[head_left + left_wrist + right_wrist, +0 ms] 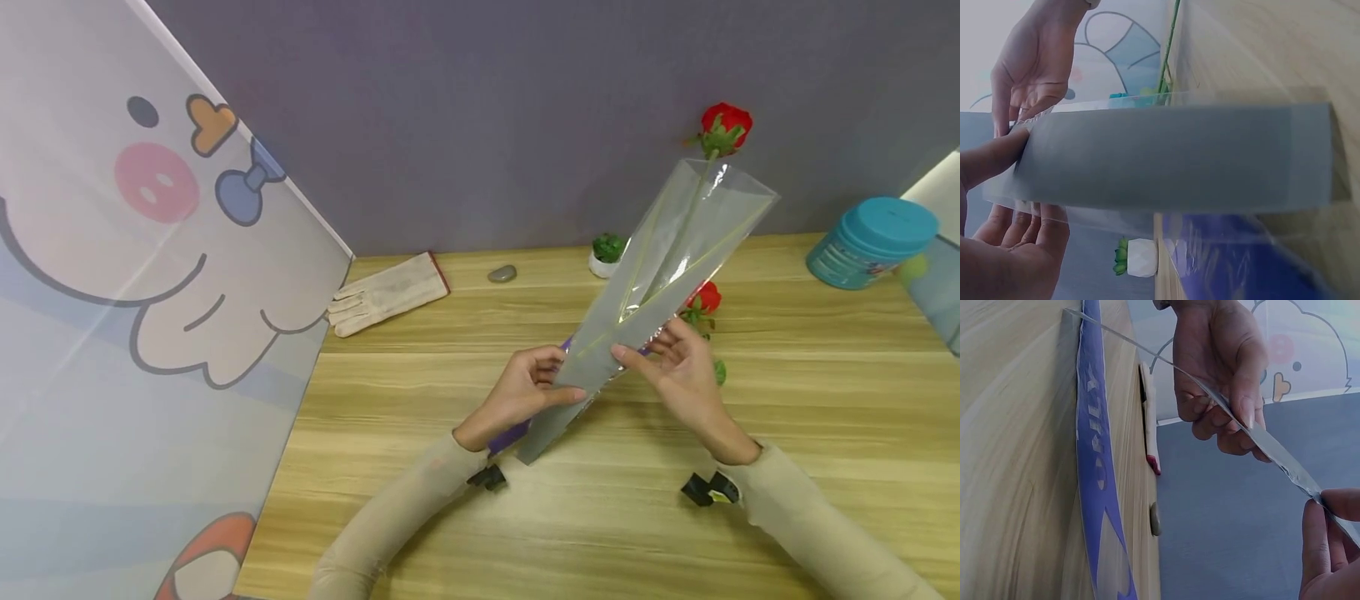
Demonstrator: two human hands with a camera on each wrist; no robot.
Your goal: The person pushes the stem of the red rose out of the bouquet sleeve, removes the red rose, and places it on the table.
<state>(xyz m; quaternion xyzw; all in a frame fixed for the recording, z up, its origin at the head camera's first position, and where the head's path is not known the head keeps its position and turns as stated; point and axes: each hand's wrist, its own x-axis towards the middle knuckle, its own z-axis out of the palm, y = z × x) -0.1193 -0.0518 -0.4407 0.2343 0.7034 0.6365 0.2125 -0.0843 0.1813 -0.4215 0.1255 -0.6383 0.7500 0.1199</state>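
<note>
A long grey and clear flower sleeve (pixel 592 354) with thin yellow lines is held slanting above the table. A red rose (pixel 724 127) rises from its wide top, its stem showing through the clear part. My left hand (pixel 517 387) pinches the sleeve's left edge low down, thumb across the front. On the opposite edge, a bit higher, my right hand (pixel 686 375) pinches it between thumb and fingers. Under it a purple sleeve with lettering (pixel 1092 450) lies on the table, partly hidden in the head view. A second red rose (pixel 705 298) shows behind my right hand.
Along the back of the wooden table (pixel 420 400) are a white work glove (pixel 390 292), a grey stone (pixel 502 273) and a small potted plant (pixel 606 252). A teal lidded tub (pixel 870 242) stands at the back right. A cartoon-printed panel (pixel 172 275) borders the left side.
</note>
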